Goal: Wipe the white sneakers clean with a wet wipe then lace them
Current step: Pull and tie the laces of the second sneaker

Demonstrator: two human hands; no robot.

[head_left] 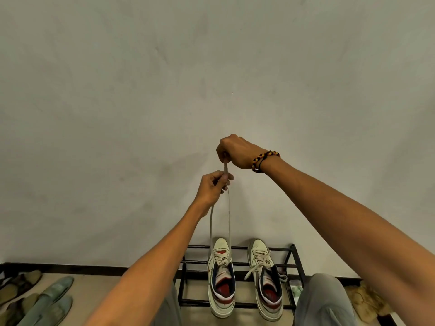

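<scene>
The right hand (237, 151) hides the lace (228, 215) ends; the frame's left edge cuts off the slippers (47, 300).

Wall (211, 78): plain, pale, faintly smudged, filling the view from 9 through 12 to 3 o'clock.
Skirting (70, 269): dark strip at the wall's foot.
Floor (94, 285): beige.
Shoe rack (292, 252): black metal bars, 6 o'clock.
Slippers (51, 300): greenish, 8 o'clock.
</scene>
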